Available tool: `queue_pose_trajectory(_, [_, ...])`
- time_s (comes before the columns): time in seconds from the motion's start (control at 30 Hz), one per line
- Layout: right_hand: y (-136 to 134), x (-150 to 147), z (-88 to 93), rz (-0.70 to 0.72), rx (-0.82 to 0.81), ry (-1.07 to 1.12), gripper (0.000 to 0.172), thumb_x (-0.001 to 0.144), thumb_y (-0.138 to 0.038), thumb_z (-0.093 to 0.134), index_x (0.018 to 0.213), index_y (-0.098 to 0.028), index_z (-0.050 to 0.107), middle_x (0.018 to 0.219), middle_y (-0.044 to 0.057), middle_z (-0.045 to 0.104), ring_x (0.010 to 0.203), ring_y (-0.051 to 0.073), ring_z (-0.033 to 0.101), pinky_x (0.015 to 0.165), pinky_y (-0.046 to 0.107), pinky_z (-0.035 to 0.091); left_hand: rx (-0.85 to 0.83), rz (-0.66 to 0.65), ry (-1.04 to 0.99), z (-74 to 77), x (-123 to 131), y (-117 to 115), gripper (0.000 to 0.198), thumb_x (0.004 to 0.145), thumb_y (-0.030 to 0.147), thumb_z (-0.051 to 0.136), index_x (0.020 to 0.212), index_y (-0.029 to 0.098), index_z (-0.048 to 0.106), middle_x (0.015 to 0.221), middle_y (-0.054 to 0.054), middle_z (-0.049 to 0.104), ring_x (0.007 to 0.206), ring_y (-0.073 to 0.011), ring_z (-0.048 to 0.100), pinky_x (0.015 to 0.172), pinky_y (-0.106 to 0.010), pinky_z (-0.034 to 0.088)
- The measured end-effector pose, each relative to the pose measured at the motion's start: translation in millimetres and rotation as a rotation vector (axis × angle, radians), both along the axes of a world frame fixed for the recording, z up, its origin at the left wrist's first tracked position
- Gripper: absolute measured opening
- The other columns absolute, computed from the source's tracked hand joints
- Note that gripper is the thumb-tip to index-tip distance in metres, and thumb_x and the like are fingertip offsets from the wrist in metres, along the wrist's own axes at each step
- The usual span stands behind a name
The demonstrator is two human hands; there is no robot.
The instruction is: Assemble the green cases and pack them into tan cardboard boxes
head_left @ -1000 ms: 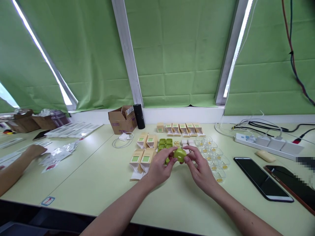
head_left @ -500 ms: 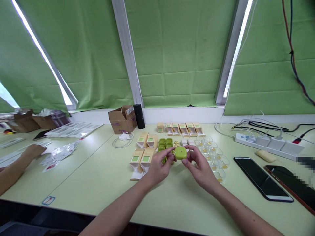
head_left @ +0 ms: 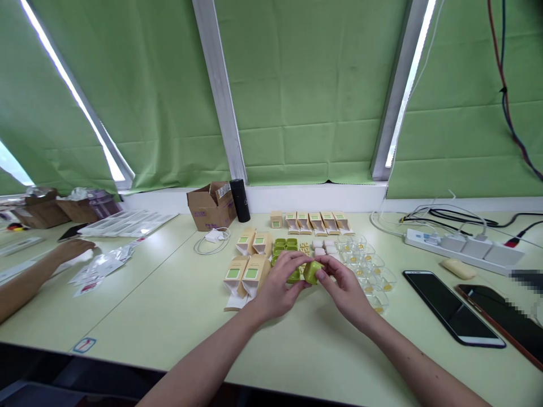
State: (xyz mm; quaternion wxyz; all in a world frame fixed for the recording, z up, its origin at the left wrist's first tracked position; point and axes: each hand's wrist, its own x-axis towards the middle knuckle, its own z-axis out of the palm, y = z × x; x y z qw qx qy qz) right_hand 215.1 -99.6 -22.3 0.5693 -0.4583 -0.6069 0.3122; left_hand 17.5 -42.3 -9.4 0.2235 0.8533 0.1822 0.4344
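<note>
Between my two hands is a small green square case (head_left: 312, 272), tilted so that its side faces me. My left hand (head_left: 282, 282) pinches it from the left, and my right hand (head_left: 343, 282) has its thumb and fingers closed on the right side. Just behind lie several open green cases (head_left: 285, 243) in rows, partly hidden by my left hand. Small yellowish pieces (head_left: 304, 247) and white blocks (head_left: 324, 246) sit beyond my fingers. To the right of my right hand stand clear plastic shells (head_left: 375, 282) with yellow spots.
Kraft boxes with green labels (head_left: 251, 273) stand left of my hands, more kraft boxes (head_left: 320, 223) behind. A phone (head_left: 452, 308) and a power strip (head_left: 462, 249) lie right. Another person's hand (head_left: 74, 250) is at far left near plastic bags (head_left: 102, 268). A cardboard box (head_left: 210, 209) stands behind.
The green case has turned in my hands from showing its flat top to showing its side. Both hands have shifted slightly. The other person's hand has moved right.
</note>
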Motion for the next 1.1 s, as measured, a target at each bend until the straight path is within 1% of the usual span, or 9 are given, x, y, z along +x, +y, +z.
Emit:
queue_pose_trajectory(0.07, [-1, 3, 3.5, -0.043, -0.007, -0.018, 0.041, 0.102, -0.059, 0.055, 0.122, -0.026, 0.068, 0.095, 0.005, 0.068, 0.088, 0.023, 0.063, 0.082, 0.037, 0.055, -0.130, 0.003, -0.074, -2.4, 1, 4, 0.039, 0.099, 0.027, 0.071, 0.138, 0.028, 0.064, 0.137, -0.013, 0.063, 0.128, -0.0279, 0.061, 0.109, -0.049, 0.055])
queue_pose_trajectory(0.13, [0, 8, 7.1, -0.119, 0.005, -0.064, 0.036, 0.104, -0.054, 0.054, 0.121, -0.026, 0.068, 0.094, 0.005, 0.068, 0.084, 0.022, 0.061, 0.078, 0.036, 0.053, -0.292, -0.017, -0.217, -6.8, 2, 11, 0.041, 0.097, 0.037, 0.074, 0.136, 0.025, 0.065, 0.136, -0.014, 0.065, 0.123, -0.0276, 0.065, 0.105, -0.047, 0.057])
queue_pose_trajectory(0.2, [2, 13, 9.3, -0.192, 0.065, -0.168, 0.027, 0.103, -0.046, 0.056, 0.112, -0.026, 0.070, 0.090, 0.005, 0.067, 0.084, 0.023, 0.060, 0.079, 0.037, 0.050, -0.463, -0.073, -0.349, -11.4, 3, 19, 0.051, 0.095, 0.046, 0.076, 0.138, 0.023, 0.063, 0.132, -0.015, 0.069, 0.117, -0.0266, 0.069, 0.101, -0.045, 0.059])
queue_pose_trajectory(0.27, [6, 17, 9.3, -0.228, 0.136, -0.334, 0.016, 0.100, -0.035, 0.059, 0.099, -0.026, 0.071, 0.088, 0.005, 0.068, 0.087, 0.025, 0.060, 0.083, 0.040, 0.048, -0.607, -0.119, -0.443, -14.4, 2, 27, 0.059, 0.092, 0.051, 0.079, 0.140, 0.022, 0.062, 0.125, -0.014, 0.072, 0.105, -0.0229, 0.072, 0.096, -0.042, 0.060])
queue_pose_trajectory(0.37, [14, 18, 7.0, -0.265, 0.186, -0.613, 0.013, 0.096, -0.021, 0.063, 0.088, -0.025, 0.073, 0.095, 0.006, 0.073, 0.094, 0.026, 0.060, 0.088, 0.042, 0.043, -0.763, -0.182, -0.565, -13.8, 1, 31, 0.063, 0.088, 0.049, 0.083, 0.141, 0.023, 0.062, 0.124, -0.011, 0.072, 0.095, -0.0174, 0.070, 0.090, -0.036, 0.059])
queue_pose_trajectory(0.5, [26, 8, 5.4, -0.278, 0.220, -0.915, 0.015, 0.093, -0.014, 0.068, 0.090, -0.024, 0.079, 0.098, 0.007, 0.075, 0.101, 0.027, 0.058, 0.088, 0.040, 0.037, -0.925, -0.271, -0.704, -7.2, 2, 27, 0.062, 0.088, 0.033, 0.086, 0.144, 0.026, 0.060, 0.122, -0.007, 0.070, 0.103, -0.0164, 0.067, 0.092, -0.030, 0.054])
queue_pose_trajectory(0.7, [46, -12, 2.9, -0.251, 0.168, -1.261, 0.015, 0.093, -0.018, 0.068, 0.090, -0.021, 0.082, 0.101, 0.012, 0.074, 0.106, 0.029, 0.054, 0.090, 0.042, 0.032, -0.977, -0.301, -0.750, -1.9, 3, 23, 0.053, 0.085, 0.026, 0.089, 0.132, 0.025, 0.065, 0.119, -0.005, 0.070, 0.101, -0.0159, 0.066, 0.091, -0.030, 0.053])
queue_pose_trajectory(0.97, [56, -19, -5.6, -0.245, 0.144, -1.317, 0.016, 0.085, -0.008, 0.067, 0.088, -0.018, 0.079, 0.099, 0.013, 0.072, 0.107, 0.030, 0.052, 0.089, 0.042, 0.030, -0.962, -0.330, -0.747, -4.8, 3, 23, 0.054, 0.083, 0.023, 0.090, 0.129, 0.024, 0.062, 0.117, -0.004, 0.071, 0.093, -0.0131, 0.067, 0.089, -0.028, 0.056])
queue_pose_trajectory(1.1, [56, -19, -7.4, -0.255, 0.141, -1.317, 0.016, 0.086, -0.008, 0.065, 0.091, -0.016, 0.078, 0.103, 0.014, 0.071, 0.108, 0.031, 0.052, 0.090, 0.043, 0.030, -0.962, -0.328, -0.735, -3.8, 3, 22, 0.055, 0.083, 0.024, 0.090, 0.129, 0.024, 0.061, 0.113, -0.003, 0.071, 0.092, -0.0126, 0.068, 0.089, -0.027, 0.056])
